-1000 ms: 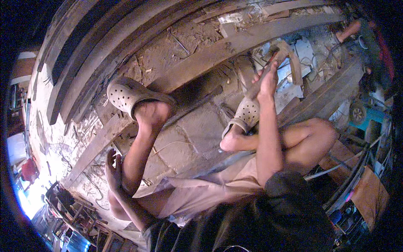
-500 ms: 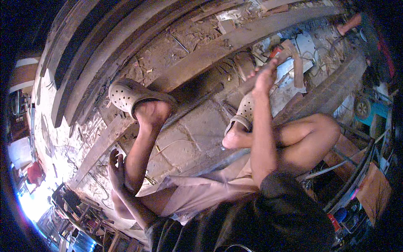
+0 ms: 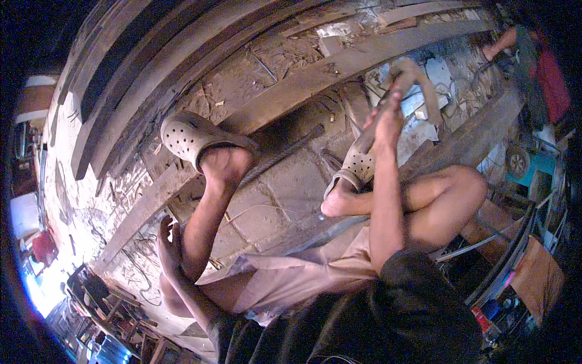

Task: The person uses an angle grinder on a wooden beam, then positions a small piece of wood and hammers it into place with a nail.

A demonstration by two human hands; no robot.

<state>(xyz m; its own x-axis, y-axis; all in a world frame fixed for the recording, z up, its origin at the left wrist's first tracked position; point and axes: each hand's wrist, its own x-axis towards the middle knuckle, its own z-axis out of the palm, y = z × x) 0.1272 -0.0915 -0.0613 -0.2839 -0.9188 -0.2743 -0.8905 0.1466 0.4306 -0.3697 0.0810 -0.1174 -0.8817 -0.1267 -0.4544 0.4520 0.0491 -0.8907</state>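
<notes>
My right hand [image 3: 387,124] is wrapped around the wooden handle of an adze-like tool [image 3: 429,100], raised past my right foot. Its bent head turns back toward me and is smeared by motion, so the cutting end is unclear. Beside my left shin, my left hand [image 3: 170,242] has its fingers apart and slightly bent, with nothing in them. A long wooden beam [image 3: 291,100] lies across the floor, and my left foot in a beige clog [image 3: 187,138] rests on it. The other clog [image 3: 359,165] is close to the handle's near end.
Curved planks [image 3: 145,79] are stacked at the far left. Another thick timber [image 3: 464,133] lies to the right. Wood chips and a thin metal rod [image 3: 264,68] litter the dirt. A person's foot [image 3: 502,45] shows at the far right, near a teal machine with a wheel [image 3: 518,161].
My right hand has shifted slightly right and nearer to me with the tool, whose head has swung and blurred. My left hand stays by my shin. More of the person at far right shows.
</notes>
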